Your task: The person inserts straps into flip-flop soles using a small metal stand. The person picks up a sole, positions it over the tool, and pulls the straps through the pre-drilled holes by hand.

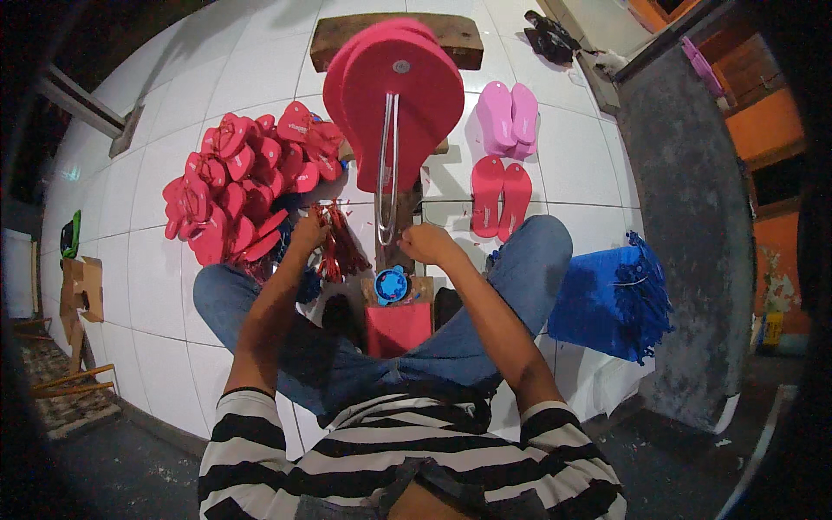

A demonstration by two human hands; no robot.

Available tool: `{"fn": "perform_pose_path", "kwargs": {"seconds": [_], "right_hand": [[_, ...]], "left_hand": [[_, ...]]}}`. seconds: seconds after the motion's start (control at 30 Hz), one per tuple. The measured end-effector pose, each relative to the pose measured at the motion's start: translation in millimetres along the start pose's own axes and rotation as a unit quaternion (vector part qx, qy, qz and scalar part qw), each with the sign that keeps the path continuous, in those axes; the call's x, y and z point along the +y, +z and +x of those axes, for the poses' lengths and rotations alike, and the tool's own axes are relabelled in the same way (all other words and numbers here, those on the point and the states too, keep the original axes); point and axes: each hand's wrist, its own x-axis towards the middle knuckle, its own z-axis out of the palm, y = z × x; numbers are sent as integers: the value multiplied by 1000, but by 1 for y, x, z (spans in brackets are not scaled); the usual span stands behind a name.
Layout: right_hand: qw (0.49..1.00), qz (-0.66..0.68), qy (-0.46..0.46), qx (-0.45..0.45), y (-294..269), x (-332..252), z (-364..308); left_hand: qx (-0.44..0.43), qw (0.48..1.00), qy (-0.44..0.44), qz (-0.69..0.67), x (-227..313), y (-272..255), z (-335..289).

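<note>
Red straps (340, 247) sit bunched under the left hand (308, 232) gripping them; right hand (426, 243) fisted beside the metal tool (388, 169).

A floor of large glossy white tiles (173, 286) fills the scene under bright light. A rough grey concrete wall (685, 199) rises at right, orange walls (763, 121) beyond it.

1. Small sandal-making workshop, work done seated on the white tiled floor (173, 286).
2. Heap of red sandals (243, 186), red soles (394, 95) stacked on a metal jig (388, 169).
3. Bundled blue straps (615, 299), pink sandal pairs (510, 117) laid out.
</note>
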Motion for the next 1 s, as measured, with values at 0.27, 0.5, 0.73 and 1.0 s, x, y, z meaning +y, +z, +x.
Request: {"fn": "perform_pose_path", "kwargs": {"seconds": [0.27,0.5,0.73,1.0], "right_hand": [[993,33,-33,109,-20,-31,-9],[919,335,-59,202,-36,-51,-12],[892,398,-66,202,-38,-67,-10],[807,587,-20,62,-41,-71,-22]], "left_hand": [[-47,992,-25,-114,44,-49,1],[-134,926,-51,-349,194,-186,-34],[-171,805,-6,-568,240,-217,-75],[-211,824,18,-525,241,-220,-78]]}}
